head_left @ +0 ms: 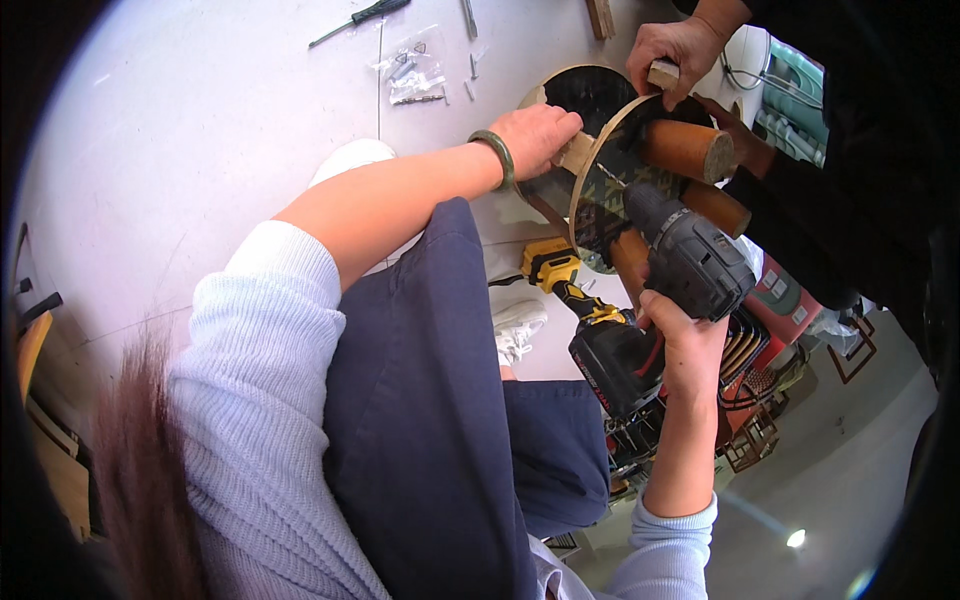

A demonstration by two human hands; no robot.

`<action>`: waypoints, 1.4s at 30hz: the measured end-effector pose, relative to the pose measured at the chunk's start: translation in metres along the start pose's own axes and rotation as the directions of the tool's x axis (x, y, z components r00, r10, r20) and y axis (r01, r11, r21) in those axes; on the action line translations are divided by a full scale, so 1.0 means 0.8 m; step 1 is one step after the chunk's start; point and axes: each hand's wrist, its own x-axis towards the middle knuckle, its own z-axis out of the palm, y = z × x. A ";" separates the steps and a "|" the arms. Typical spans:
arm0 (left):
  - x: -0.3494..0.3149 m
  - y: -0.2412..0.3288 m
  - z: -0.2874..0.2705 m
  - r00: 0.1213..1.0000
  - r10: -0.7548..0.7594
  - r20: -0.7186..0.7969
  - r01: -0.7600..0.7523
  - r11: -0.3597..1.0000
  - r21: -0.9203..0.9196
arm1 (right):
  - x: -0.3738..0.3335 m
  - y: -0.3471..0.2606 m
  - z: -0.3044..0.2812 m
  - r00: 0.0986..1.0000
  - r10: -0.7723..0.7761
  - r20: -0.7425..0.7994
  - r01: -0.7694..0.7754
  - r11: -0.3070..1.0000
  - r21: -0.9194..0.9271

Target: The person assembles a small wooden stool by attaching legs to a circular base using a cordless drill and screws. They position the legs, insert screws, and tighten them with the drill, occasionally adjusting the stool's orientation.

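Observation:
My right hand (685,340) is wrapped round the handle of a black cordless drill (700,262), its battery hanging low. The thin bit points up-left at the face of a round dark board (612,215) with a pale plywood edge. Several brown wooden legs (690,150) stick out from that board. With a green bangle at the wrist, my left hand (540,138) grips a pale wooden block (576,153) between this board and a second round dark board (572,92). Whether the bit tip touches the surface I cannot tell.
Another person's hand (680,52) steadies the board's far rim by a wooden piece (663,73). A yellow-and-black power tool (555,265) lies beneath. On the floor are a screwdriver (365,18), a small plastic bag (410,68) and loose screws. A teal case (795,100) sits at right.

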 end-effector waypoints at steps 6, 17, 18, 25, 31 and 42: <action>0.000 -0.002 0.001 1.000 0.018 -0.003 -0.018 1.000 0.004 | 0.005 -0.007 -0.007 0.997 0.015 0.076 -0.010 0.997 -0.074; -0.001 -0.001 -0.001 1.000 -0.011 0.005 0.011 0.999 0.030 | 0.014 -0.022 -0.015 0.990 0.029 0.140 -0.014 0.993 -0.113; -0.001 -0.001 -0.001 1.000 -0.007 0.006 0.007 1.000 0.031 | 0.013 -0.020 -0.014 0.992 0.018 0.125 -0.004 0.994 -0.112; -0.002 0.001 -0.003 1.000 -0.005 0.002 0.005 1.000 0.029 | 0.010 -0.013 -0.016 0.993 0.008 0.117 0.004 0.995 -0.104; -0.003 0.001 -0.003 1.000 -0.012 0.001 0.012 1.000 0.018 | 0.010 -0.009 -0.016 0.996 0.002 0.085 0.005 0.996 -0.085; -0.003 0.003 -0.004 1.000 -0.025 0.004 0.025 1.000 0.012 | 0.011 -0.005 -0.016 0.997 -0.001 0.073 0.006 0.998 -0.057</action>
